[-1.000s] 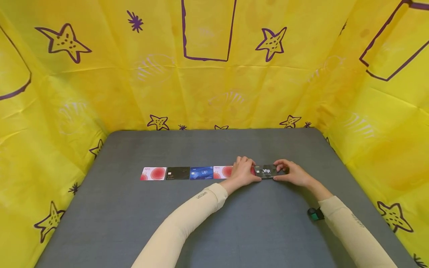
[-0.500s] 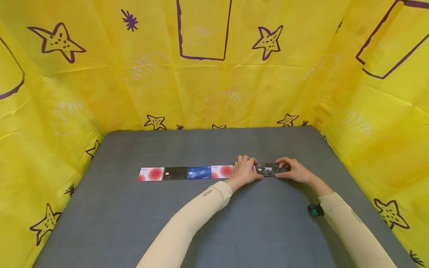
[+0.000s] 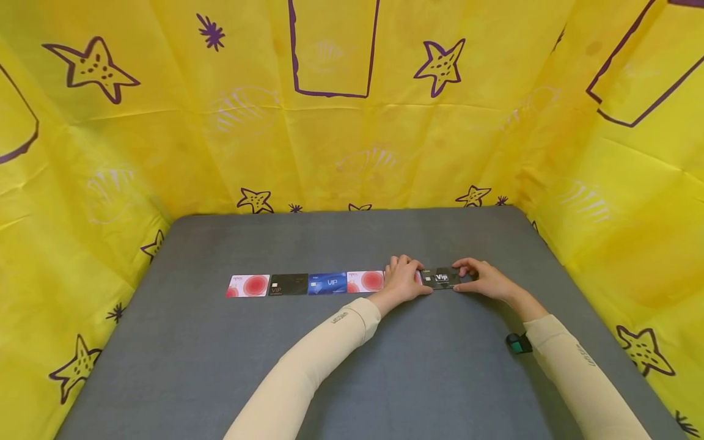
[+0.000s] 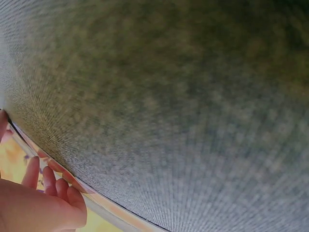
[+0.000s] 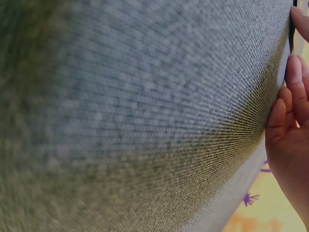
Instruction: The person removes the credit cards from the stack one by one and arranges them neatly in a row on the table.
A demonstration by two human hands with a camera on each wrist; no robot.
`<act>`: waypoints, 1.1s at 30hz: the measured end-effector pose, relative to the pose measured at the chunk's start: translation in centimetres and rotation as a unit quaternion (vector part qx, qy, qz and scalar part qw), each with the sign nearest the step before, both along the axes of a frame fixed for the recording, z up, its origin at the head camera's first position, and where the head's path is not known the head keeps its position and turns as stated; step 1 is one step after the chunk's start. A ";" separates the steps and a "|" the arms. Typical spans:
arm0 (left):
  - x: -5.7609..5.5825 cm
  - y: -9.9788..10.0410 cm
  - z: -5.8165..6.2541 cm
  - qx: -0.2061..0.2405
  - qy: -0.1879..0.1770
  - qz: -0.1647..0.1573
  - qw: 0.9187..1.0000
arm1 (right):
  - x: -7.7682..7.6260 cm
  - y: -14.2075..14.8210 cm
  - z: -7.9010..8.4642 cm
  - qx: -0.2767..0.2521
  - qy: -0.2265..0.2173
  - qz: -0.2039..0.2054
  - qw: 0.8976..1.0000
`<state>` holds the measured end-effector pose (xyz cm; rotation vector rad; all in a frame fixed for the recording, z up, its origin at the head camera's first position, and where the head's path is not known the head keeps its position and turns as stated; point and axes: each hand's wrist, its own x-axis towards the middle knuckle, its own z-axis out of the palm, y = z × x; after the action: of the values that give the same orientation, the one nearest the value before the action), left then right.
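In the head view, a row of bank-style cards lies on the table: a pink-and-white card (image 3: 247,286), a black card (image 3: 288,285), a blue VIP card (image 3: 327,283) and another pink-and-white card (image 3: 365,282). My left hand (image 3: 403,280) covers most of a further pinkish card, with thumb and forefinger spread over its lower and upper edges. At the row's right end, a dark Vip card (image 3: 439,278) lies against that hand's fingertips. My right hand (image 3: 484,280) holds this card by its right end between thumb and forefinger. In the wrist views, the left hand (image 4: 46,198) and right hand (image 5: 292,106) appear at the edges.
The grey table (image 3: 220,354) is enclosed by yellow cloth walls (image 3: 330,140) printed with purple stars. A black strap with a green piece (image 3: 517,344) shows at the right forearm. Cream sleeves (image 3: 302,360) cover both arms.
The dark Vip card and both hands have shifted slightly right and away along the table. The head view has turned a little. Over the last half second there is hardly any movement.
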<state>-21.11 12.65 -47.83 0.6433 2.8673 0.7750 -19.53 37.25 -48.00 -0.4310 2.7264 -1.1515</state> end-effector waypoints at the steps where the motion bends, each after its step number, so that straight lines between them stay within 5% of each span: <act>1: 0.0 0.0 0.0 -0.002 0.000 0.000 1.000 | 0.0 0.1 -0.1 -0.003 -0.003 -0.001 1.000; 13: 0.3 -0.1 0.1 -0.009 -0.005 -0.003 1.000 | 0.3 0.3 -0.1 -0.001 -0.004 0.005 1.000; 20: 0.2 -0.3 0.1 -0.008 -0.005 -0.003 1.000 | 1.8 -2.0 3.2 -0.008 -0.021 0.005 1.000; 29: 0.1 -0.5 0.1 -0.010 -0.001 -0.005 1.000 | 0.2 -0.3 0.2 0.010 -0.008 -0.005 1.000; 33: 0.2 -0.8 0.1 0.000 -0.004 -0.022 1.000 | 0.2 -0.5 -0.6 0.024 0.038 -0.022 0.999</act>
<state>-20.91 11.83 -47.75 0.7001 2.8361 0.7684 -19.37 36.70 -48.61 -0.4180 2.8354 -1.0991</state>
